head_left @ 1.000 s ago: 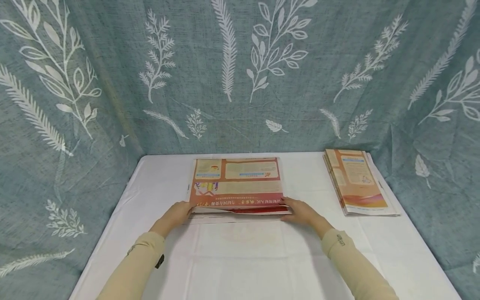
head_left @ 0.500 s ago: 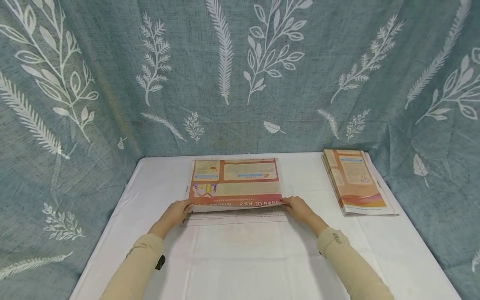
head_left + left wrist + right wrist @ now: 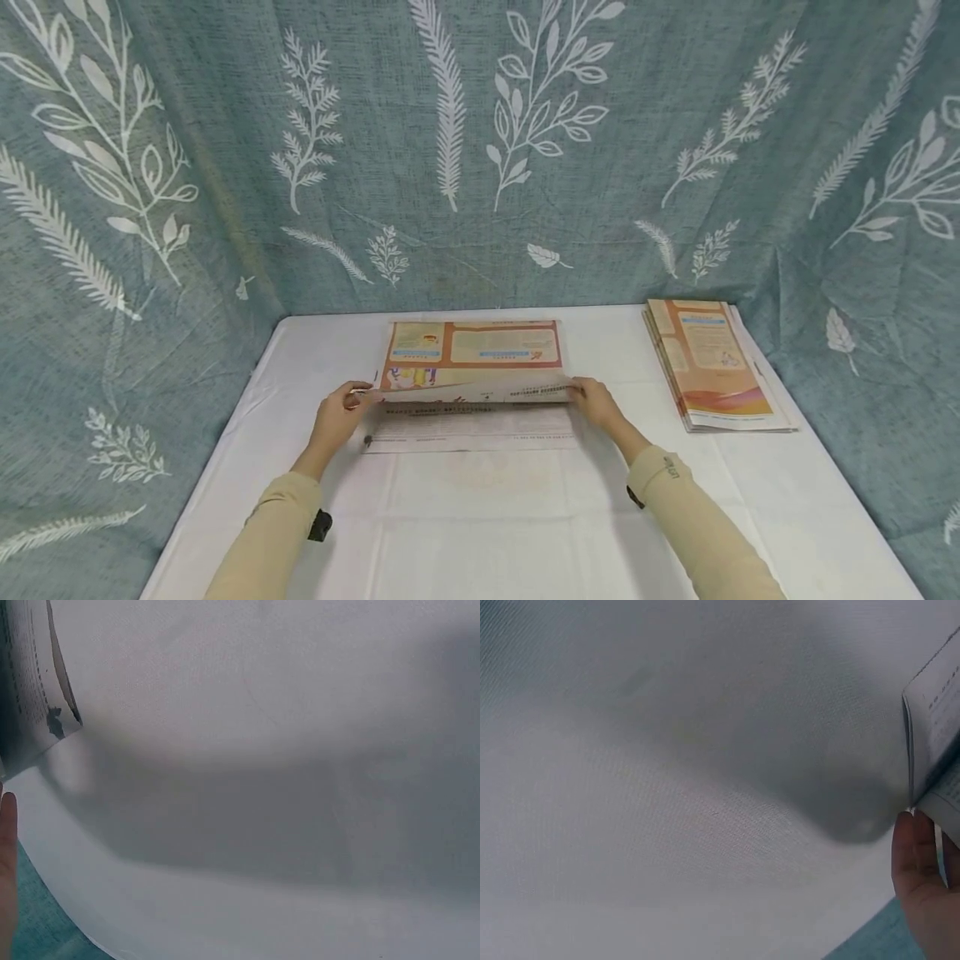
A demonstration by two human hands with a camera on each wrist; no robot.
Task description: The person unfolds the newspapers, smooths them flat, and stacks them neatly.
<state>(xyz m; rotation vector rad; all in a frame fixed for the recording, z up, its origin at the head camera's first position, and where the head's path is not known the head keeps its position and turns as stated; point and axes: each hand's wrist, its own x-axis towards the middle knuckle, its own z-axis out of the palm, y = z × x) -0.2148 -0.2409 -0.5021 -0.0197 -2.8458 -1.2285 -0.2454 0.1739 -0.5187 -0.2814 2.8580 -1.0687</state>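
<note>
An orange-and-cream newspaper lies at the back middle of the table, its near part raised and turned back so that a grey printed underside shows. My left hand pinches the raised flap at its left end. At the right end, my right hand pinches the same flap between thumb and fingers. Below the flap, a flat grey printed page rests on the cloth. The left wrist view has only a corner of the newspaper and part of a finger. In the right wrist view, fingertips meet the newspaper's edge.
A stack of folded newspapers lies at the table's back right. White cloth covers the table. A blue-green leaf-patterned curtain hangs behind and along both sides.
Both hands have raised the newspaper's near edge and drawn it away from me, folding it back. More of the page underneath shows. The stack at right has stayed put.
</note>
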